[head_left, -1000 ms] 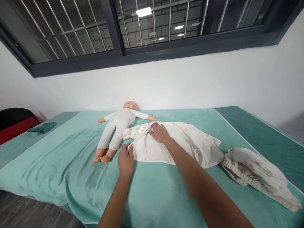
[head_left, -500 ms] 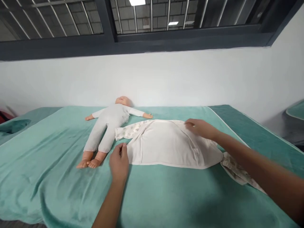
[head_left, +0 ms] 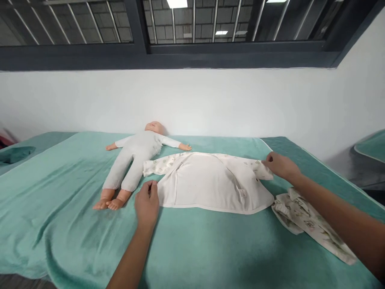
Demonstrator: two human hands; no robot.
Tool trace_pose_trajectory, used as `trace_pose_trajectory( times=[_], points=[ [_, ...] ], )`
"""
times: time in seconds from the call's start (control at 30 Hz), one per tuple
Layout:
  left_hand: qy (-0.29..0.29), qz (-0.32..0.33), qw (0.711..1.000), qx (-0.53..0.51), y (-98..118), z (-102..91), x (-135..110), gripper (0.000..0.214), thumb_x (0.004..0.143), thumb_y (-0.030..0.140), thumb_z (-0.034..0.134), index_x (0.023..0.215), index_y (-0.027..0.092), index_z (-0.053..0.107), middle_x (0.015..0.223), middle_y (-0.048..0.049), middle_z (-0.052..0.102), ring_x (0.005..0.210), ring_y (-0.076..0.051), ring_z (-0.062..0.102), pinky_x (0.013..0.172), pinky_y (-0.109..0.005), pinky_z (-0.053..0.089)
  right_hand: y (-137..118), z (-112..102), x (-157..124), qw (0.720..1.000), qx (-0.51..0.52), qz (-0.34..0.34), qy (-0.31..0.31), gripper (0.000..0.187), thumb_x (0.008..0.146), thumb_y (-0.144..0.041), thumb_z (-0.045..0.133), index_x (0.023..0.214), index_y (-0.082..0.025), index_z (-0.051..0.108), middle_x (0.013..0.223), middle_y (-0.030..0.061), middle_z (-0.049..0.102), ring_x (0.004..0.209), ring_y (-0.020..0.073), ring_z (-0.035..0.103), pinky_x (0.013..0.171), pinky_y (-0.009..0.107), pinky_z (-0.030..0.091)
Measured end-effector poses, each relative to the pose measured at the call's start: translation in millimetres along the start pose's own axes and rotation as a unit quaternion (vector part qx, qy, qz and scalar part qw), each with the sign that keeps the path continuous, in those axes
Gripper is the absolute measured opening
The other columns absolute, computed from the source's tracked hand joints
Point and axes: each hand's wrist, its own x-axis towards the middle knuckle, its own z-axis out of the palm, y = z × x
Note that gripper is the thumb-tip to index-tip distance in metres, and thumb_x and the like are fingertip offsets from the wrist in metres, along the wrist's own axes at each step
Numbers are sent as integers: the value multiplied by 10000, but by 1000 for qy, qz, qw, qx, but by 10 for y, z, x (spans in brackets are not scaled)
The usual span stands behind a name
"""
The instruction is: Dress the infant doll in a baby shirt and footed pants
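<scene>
A white baby shirt (head_left: 207, 182) with patterned sleeves lies spread flat on the green blanket (head_left: 192, 249). My left hand (head_left: 147, 204) is closed at the shirt's left side edge; its fingertips are partly hidden. At the far end of the right sleeve (head_left: 249, 163), my right hand (head_left: 281, 165) pinches the cuff. A baby doll (head_left: 135, 150) in a white suit lies on its back to the left, its arms stretched out. The shirt's left sleeve reaches close to the doll's leg.
Patterned baby clothing (head_left: 309, 220), bunched up, lies right of the shirt under my right forearm. A white wall (head_left: 210, 100) rises behind the bed, with a dark-framed barred window (head_left: 192, 60) above. More green fabric (head_left: 371, 146) shows at the right edge.
My right hand has moved right from the shirt's upper shoulder to the sleeve end, and the right sleeve now lies extended. My left hand stays at the shirt's left edge.
</scene>
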Motion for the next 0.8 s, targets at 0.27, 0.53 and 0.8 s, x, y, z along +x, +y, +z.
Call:
trace_pose_trajectory(
  times=[0.27,0.53,0.8],
  points=[
    [5,2,1000,-7,0,-1,-7,337,927,466,446,962,216,670,859,-35,710,766,-214,607,694,-291,425,-214,3,-163,999,-36,4,12,397,929,-451,410,1179,-184,564,1258,203,617,1042,346,635,767,430,483],
    [-1,-9,1000,0,24,-11,2,305,923,450,452,955,235,666,887,-21,725,830,-224,630,733,-300,421,122,88,-259,996,2,35,-83,460,859,-492,547,1181,-163,558,972,160,708,819,305,673,617,360,474],
    [2,-4,1000,10,32,-10,3,297,923,434,457,935,229,671,851,-21,725,794,-221,626,705,-296,413,250,72,-197,993,98,11,71,383,852,-296,508,1213,-180,561,1052,174,687,915,297,665,808,399,509]
  ],
)
